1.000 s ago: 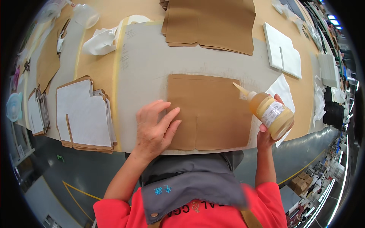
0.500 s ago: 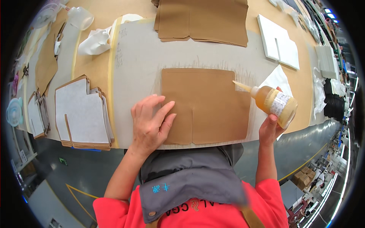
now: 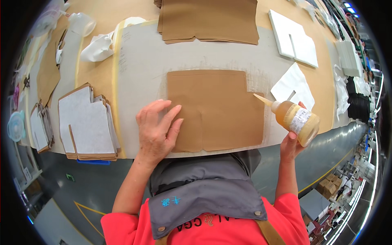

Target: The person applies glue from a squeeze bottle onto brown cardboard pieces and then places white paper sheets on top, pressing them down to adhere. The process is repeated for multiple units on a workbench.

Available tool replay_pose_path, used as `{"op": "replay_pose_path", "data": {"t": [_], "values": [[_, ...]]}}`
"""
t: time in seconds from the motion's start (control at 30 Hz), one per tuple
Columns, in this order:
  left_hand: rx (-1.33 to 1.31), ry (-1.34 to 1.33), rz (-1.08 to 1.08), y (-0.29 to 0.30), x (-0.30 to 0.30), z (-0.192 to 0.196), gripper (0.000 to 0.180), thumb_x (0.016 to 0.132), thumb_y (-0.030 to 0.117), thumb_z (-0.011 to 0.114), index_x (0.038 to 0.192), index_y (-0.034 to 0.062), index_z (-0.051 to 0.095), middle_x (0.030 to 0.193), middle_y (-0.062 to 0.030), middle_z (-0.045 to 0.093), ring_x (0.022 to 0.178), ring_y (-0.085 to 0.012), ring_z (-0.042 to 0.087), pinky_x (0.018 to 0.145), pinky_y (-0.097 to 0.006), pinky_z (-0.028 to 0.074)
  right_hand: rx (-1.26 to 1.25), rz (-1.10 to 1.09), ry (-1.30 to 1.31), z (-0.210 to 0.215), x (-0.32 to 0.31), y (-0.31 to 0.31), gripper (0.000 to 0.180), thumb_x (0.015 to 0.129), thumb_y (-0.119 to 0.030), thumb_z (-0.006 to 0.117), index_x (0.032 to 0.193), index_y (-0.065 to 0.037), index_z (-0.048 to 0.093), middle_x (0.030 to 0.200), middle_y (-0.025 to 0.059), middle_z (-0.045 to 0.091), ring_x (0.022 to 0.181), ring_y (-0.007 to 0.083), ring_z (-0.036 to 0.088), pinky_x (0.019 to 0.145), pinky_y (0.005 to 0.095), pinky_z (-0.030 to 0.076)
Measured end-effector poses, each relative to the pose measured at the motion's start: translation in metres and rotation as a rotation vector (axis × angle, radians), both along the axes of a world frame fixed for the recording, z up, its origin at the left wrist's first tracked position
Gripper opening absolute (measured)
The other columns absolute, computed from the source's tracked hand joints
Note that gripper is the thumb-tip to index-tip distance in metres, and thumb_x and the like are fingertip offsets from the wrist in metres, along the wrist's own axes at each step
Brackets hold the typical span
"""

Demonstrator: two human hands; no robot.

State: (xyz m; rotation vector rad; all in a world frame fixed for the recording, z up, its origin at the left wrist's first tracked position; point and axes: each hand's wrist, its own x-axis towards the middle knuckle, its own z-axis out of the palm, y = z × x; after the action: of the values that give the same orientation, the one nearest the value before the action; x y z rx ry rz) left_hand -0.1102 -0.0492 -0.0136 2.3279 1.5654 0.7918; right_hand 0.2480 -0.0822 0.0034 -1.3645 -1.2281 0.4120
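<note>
A flat brown panel with a slit at its near edge and a notched far right corner lies in front of me. My left hand rests at the panel's left edge, fingers spread and holding nothing. In my right hand is a clear squeeze bottle of amber liquid, tilted so its pointed nozzle aims left. The nozzle tip is by the right edge of the panel, just below the notch; whether it touches is hard to tell. Part of my right hand is hidden behind the bottle.
A stack of brown panels lies at the far side. White-faced pieces are piled at left. White notched sheets and a single white piece lie at right. Crumpled white material sits far left. The table's near edge runs before me.
The nozzle tip has moved from the notch's inner edge to the lower ledge at the panel's right. The whole view has shifted slightly. My left hand stays beside the panel.
</note>
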Motion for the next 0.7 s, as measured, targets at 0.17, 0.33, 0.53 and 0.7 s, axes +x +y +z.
{"op": "replay_pose_path", "data": {"t": [0.17,0.33,0.53,0.7], "values": [[-0.007,-0.004,0.003,0.0,0.0,0.0,0.035,0.082,0.012,0.078,0.117,0.0112,0.073,0.126,-0.0076,0.06,0.12,-0.0268,0.056,0.101,-0.04,0.04,-0.013,-0.051,0.055,0.004,0.009,-0.005,0.098,0.081,-0.055,0.082,0.146,-0.007,0.026,0.146,0.0278,0.048,0.137,0.0385,0.048,0.113,0.0512,0.042],[0.002,0.003,0.001,0.0,0.0,0.001,0.034,0.082,0.011,0.078,0.116,0.0112,0.073,0.126,-0.008,0.06,0.118,-0.0263,0.056,0.1,-0.04,0.04,0.012,-0.018,0.065,0.0,0.019,-0.014,0.086,0.092,-0.045,0.074,0.152,-0.003,0.029,0.151,0.0251,0.046,0.14,0.0347,0.046,0.116,0.0479,0.038],[0.027,0.009,0.002,-0.001,0.0,-0.002,0.033,0.083,0.011,0.078,0.115,0.0111,0.073,0.127,-0.0079,0.06,0.115,-0.0259,0.056,0.098,-0.039,0.04,-0.013,-0.025,0.113,0.005,0.021,-0.03,0.087,0.089,-0.046,0.077,0.149,-0.005,0.029,0.148,0.0256,0.048,0.137,0.0341,0.048,0.116,0.0469,0.038],[0.042,0.007,0.001,-0.001,0.0,-0.003,0.031,0.083,0.012,0.078,0.114,0.0109,0.073,0.126,-0.0076,0.06,0.115,-0.0257,0.056,0.098,-0.039,0.04,-0.036,-0.039,0.126,0.009,0.023,-0.049,0.087,0.088,-0.046,0.079,0.147,-0.005,0.03,0.145,0.0261,0.05,0.135,0.0339,0.05,0.114,0.0459,0.039]]}}
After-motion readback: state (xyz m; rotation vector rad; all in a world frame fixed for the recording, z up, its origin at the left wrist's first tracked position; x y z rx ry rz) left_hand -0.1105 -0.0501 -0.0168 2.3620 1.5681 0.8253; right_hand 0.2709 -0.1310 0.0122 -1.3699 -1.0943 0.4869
